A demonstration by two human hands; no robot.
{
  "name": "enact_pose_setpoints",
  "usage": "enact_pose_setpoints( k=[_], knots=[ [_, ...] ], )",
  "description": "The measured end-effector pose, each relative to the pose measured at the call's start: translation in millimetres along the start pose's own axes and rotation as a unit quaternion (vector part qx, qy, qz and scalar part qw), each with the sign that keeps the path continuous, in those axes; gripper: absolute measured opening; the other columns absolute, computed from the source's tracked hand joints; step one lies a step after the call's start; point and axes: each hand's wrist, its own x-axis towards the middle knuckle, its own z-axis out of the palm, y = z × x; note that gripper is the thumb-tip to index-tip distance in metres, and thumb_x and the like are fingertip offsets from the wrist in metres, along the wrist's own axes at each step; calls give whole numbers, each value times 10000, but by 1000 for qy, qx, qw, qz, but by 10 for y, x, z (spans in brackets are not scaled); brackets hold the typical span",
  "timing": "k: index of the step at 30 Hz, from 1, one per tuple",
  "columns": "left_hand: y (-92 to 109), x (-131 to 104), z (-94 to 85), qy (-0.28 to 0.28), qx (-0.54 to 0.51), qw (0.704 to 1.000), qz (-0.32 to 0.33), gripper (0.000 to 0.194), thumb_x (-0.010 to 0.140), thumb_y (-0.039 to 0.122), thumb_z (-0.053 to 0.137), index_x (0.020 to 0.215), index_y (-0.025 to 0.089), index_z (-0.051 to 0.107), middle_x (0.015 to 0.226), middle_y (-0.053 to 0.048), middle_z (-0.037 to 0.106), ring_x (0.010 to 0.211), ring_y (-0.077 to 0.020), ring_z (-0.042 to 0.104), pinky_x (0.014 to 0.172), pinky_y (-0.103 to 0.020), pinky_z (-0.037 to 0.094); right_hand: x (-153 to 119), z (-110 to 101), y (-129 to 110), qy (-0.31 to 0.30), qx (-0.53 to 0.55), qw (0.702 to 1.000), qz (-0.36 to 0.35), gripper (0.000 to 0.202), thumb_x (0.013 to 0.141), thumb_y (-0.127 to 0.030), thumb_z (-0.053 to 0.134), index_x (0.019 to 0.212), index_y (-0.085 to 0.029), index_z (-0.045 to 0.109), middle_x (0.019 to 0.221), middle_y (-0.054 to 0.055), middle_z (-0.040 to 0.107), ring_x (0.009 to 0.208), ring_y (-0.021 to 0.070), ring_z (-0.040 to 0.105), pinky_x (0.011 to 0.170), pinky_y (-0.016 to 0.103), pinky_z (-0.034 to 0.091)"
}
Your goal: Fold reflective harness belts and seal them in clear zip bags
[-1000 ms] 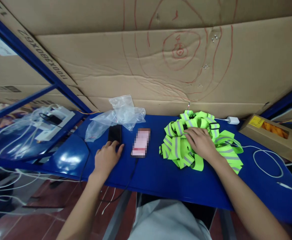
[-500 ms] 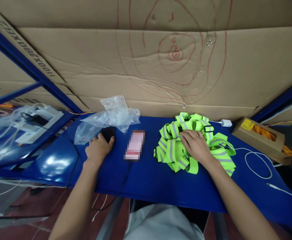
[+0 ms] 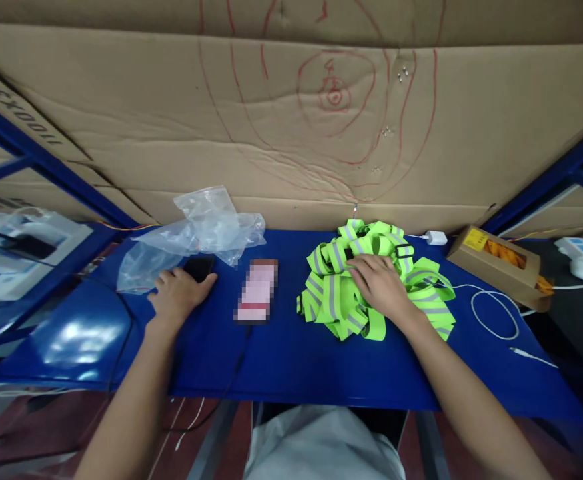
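Note:
My left hand (image 3: 176,297) lies low over the tabletop, its fingers and thumb around a flat black object (image 3: 200,267) that looks like a phone. Part of that object is hidden under the hand. A phone (image 3: 257,290) with a lit, blurred-out screen lies between my hands, touched by neither. On top of a heaped tangle of neon-yellow reflective straps (image 3: 331,290) rests my right hand (image 3: 381,283), fingers stretched out and pointing left. A black buckle (image 3: 404,251) shows among the straps just beyond that hand.
Crumpled clear plastic bags (image 3: 206,227) lie behind my left hand. A cardboard box (image 3: 501,267) with orange contents stands at the right, near a looped white cable (image 3: 474,313) and white plug (image 3: 436,237). A cardboard wall (image 3: 171,100) closes off the back of the blue table (image 3: 291,367).
The view has shifted, so most things appear farther left. Both hands keep their places, the left at the black object and the right on the straps.

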Motion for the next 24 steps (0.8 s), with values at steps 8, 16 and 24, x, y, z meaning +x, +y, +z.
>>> enact_pose_setpoints(
  k=[8, 16, 24],
  knots=[
    [5, 3, 21, -6, 15, 1000, 6, 950, 914, 741, 364, 1440, -46, 435, 1476, -398, 428, 1397, -554, 417, 1036, -690, 426, 1, 1, -2, 1, 4, 1000, 2, 351, 1120, -328, 370, 1252, -208, 672, 1241, 93, 728, 1193, 272, 648, 993, 434, 402],
    [247, -455, -246, 64, 28, 988, 137, 817, 963, 577, 440, 1567, 40, 322, 1454, -290, 530, 1306, -500, 539, 1033, -626, 468, 9, -10, -2, 1, 4, 1000, 6, 355, 1118, -333, 369, 1258, -217, 674, 1250, 90, 726, 1205, 270, 645, 998, 441, 409],
    [1455, -1235, -312, -67, -81, 813, 573, 794, 1010, 595, 490, 1644, 191, 234, 1692, -202, 284, 1550, -364, 337, 1202, -546, 393, -1, 4, 28, -7, -2, 1000, 15, 332, 1109, -326, 396, 1255, -212, 671, 1254, 90, 723, 1222, 274, 642, 995, 449, 423]
  ],
)
